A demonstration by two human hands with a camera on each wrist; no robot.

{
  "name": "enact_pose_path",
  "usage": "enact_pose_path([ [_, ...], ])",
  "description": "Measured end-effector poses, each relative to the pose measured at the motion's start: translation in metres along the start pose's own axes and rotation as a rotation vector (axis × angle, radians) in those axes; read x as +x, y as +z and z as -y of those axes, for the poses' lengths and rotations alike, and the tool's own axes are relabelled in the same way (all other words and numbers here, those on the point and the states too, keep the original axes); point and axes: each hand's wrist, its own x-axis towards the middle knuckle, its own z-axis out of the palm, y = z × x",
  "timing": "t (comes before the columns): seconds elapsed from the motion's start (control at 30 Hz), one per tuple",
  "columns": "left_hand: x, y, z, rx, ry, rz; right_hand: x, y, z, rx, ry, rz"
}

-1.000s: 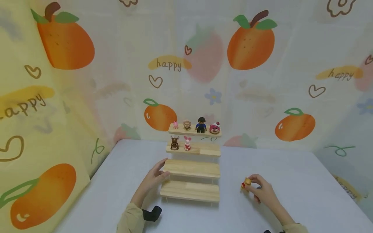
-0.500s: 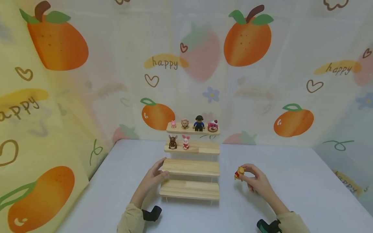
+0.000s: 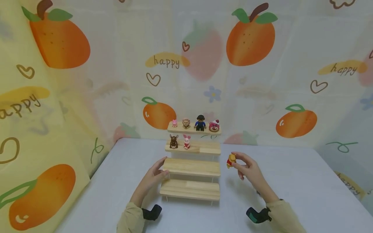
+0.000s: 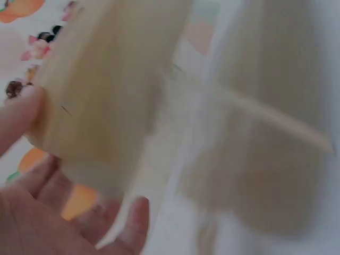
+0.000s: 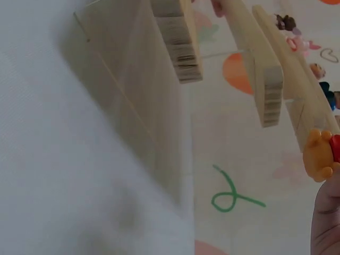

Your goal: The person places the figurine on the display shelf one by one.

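A tiered wooden display shelf (image 3: 191,167) stands in the middle of the table in the head view. My left hand (image 3: 152,176) holds the left end of its third board from the top, and the left wrist view has the thumb and fingers around that end. To the right of the shelf, my right hand (image 3: 248,166) pinches a small yellow bear figurine (image 3: 231,160) in a red shirt, raised above the table. The bear's head (image 5: 319,159) shows at the right edge of the right wrist view. A kangaroo figurine (image 3: 173,142) and a piglet figurine (image 3: 186,142) occupy the second board's left half.
Along the top board are a pink figurine (image 3: 174,123), a lion figurine (image 3: 186,123), a toy man (image 3: 200,123) and a pink bear head (image 3: 214,126). The lowest board (image 3: 190,190) is bare wood. A fruit-printed curtain (image 3: 116,64) closes off the back and sides.
My right hand has carried the bear figurine up and left, from low over the table to beside the shelf. The left hand has stayed at the shelf's end.
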Motion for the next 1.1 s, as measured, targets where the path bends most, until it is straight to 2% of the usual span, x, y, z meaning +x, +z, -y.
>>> enact_pose_path([
  [0.17, 0.000, 0.001, -0.001, -0.078, -0.047, -0.006, 0.015, 0.012, 0.017, 0.026, 0.001, 0.019],
  [0.3, 0.001, 0.001, 0.000, -0.101, -0.052, -0.006, 0.023, 0.022, 0.027, 0.040, 0.004, 0.011],
  [0.53, 0.001, 0.001, 0.000, -0.104, -0.044, 0.001, 0.037, 0.039, 0.036, 0.095, 0.016, -0.028],
  [0.87, 0.000, -0.001, 0.002, -0.074, -0.058, -0.007, 0.050, 0.060, 0.039, 0.167, 0.080, -0.091],
  [1.1, 0.001, -0.001, 0.002, -0.033, -0.032, -0.007, 0.053, 0.074, 0.042, 0.161, 0.081, -0.124],
])
